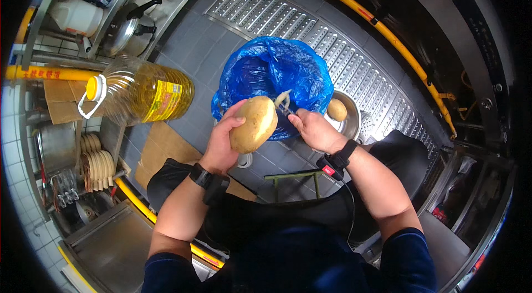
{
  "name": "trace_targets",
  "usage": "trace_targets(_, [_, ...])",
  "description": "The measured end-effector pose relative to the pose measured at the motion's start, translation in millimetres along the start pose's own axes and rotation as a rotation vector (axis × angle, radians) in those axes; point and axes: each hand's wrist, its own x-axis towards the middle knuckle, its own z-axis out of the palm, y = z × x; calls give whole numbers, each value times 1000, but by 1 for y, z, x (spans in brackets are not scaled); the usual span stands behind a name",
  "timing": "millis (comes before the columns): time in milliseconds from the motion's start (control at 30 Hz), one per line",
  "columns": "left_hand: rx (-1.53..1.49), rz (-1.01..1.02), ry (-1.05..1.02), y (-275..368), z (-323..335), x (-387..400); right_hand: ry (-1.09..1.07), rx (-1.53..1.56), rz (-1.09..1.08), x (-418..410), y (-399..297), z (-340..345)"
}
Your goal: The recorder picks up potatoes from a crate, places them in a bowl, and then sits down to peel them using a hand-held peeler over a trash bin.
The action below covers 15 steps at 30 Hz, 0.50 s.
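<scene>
My left hand (224,143) grips a large potato (252,126), mostly in its skin, with a pale peeled strip down its right side. In my right hand (318,130) is a peeler (284,109), its head just right of the potato, with pale peel caught on it. Both hands are over the near part of a bin lined with a blue plastic bag (286,60), whose mouth is open. Right of the bin, another potato (337,110) lies in a round steel bowl (353,116), partly hidden by the bag and my right hand.
A large bottle of yellow oil (145,90) is on the left, near shelves with a pressure cooker (131,31) and a white jug (77,16). Flattened cardboard (162,151) lies on the tiled floor. A metal drain grate (291,18) and a yellow pipe (353,6) run beyond the bin.
</scene>
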Motion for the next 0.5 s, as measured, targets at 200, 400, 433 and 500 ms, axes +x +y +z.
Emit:
trace_targets(200, [-22, -9, 8, 3, -2, 5, -89, 316, 311, -3, -16, -7])
trace_targets(400, [11, -58, 4, 2, -3, 6, 67, 215, 69, -5, -1, 7])
trace_targets(433, [14, -60, -3, 2, -4, 6, 109, 182, 18, -4, -1, 7])
trace_targets(500, [-1, -44, 34, -1, -2, 5, 189, -63, 4, -7, -9, 3])
